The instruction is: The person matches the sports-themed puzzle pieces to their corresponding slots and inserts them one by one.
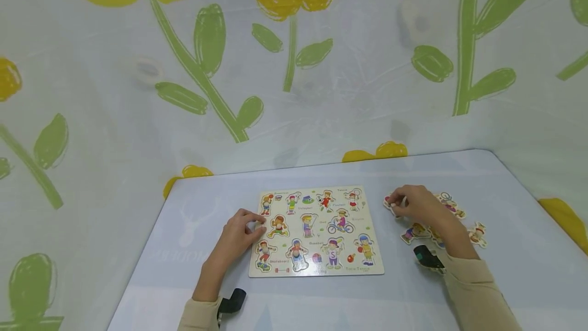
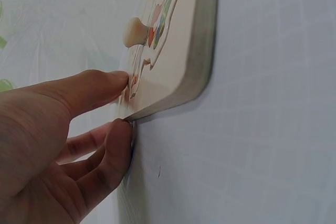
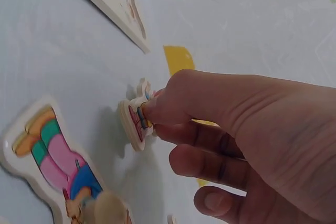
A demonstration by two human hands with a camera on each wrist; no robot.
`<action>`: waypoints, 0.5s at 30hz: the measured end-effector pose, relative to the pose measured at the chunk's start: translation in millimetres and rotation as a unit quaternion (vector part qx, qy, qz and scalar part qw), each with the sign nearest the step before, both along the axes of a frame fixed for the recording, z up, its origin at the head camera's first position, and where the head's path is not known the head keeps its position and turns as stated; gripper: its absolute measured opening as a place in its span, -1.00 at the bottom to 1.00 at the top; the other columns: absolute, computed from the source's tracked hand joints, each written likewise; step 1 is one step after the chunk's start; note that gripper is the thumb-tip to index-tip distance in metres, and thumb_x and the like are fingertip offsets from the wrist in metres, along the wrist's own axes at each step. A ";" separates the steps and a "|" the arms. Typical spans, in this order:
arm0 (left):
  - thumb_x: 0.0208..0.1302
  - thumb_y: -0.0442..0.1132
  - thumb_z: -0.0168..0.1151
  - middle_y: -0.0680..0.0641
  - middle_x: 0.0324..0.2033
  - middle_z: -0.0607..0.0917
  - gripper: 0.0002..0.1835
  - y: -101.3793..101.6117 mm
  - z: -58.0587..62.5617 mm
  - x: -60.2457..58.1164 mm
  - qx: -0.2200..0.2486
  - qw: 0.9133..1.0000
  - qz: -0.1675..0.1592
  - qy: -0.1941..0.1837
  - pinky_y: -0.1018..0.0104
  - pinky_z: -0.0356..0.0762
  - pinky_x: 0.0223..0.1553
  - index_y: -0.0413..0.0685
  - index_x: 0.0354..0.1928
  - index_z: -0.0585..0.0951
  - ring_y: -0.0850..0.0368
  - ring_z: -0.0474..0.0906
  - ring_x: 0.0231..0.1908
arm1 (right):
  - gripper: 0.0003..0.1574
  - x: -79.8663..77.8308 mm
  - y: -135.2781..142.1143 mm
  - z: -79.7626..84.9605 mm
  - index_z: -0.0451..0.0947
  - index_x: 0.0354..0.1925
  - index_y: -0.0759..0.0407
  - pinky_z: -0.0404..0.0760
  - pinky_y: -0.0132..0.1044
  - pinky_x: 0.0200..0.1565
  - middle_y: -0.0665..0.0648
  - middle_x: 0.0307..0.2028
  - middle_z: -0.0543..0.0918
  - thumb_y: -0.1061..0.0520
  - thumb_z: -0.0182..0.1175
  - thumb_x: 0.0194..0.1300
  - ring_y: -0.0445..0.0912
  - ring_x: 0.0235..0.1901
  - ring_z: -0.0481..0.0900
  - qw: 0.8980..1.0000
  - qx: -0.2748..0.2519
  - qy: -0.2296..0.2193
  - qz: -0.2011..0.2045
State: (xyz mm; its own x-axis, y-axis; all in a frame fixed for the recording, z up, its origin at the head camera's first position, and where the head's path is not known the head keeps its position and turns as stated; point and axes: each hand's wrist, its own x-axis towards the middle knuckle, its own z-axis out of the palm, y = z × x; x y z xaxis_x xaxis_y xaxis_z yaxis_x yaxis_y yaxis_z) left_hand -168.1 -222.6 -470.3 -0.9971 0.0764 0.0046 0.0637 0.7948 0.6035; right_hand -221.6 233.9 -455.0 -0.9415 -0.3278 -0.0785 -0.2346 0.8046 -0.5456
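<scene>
With the left hand (image 1: 236, 233) pinching the left edge of the board (image 1: 294, 245), the right hand (image 1: 420, 207) grips a small piece (image 3: 135, 125) tilted over the bench (image 1: 321, 303) beyond the board's right side, where a slack pinch could drop it near the loose pieces (image 1: 478, 234).
</scene>
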 end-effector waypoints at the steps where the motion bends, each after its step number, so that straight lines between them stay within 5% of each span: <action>1: 0.17 -0.16 0.42 -0.08 -0.09 0.57 -0.75 0.2 0.2 -0.1 0.000 1.000 0.000 -0.001 0.45 0.40 -0.48 0.03 -0.09 0.71 0.21 0.41 -0.46 | -0.82 -0.4 -1.4 0.3 0.66 -0.17 0.17 0.48 -0.31 -0.37 0.01 -0.37 0.65 0.21 0.27 0.21 -0.17 -0.43 0.49 1.000 0.000 0.005 0.002; 15: 0.17 -0.16 0.42 -0.07 -0.10 0.57 -0.75 1.4 -1.3 -0.2 -0.001 1.000 0.002 0.000 0.45 0.39 -0.48 0.03 -0.10 0.72 0.22 0.40 -0.46 | -0.81 -8.4 -37.1 9.7 0.68 -0.17 0.20 0.48 -0.36 -0.36 -0.01 -0.36 0.67 0.19 0.31 0.21 -0.18 -0.42 0.46 0.998 -0.014 0.030 0.045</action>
State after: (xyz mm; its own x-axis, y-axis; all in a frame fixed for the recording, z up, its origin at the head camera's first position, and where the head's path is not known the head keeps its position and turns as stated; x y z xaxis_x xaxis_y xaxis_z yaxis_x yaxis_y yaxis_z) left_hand -168.3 -221.2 -471.6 -0.9974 0.0714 0.0042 0.0596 0.7958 0.6026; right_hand -230.1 196.8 -445.3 -0.9110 -0.4121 -0.0123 -0.3379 0.7633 -0.5506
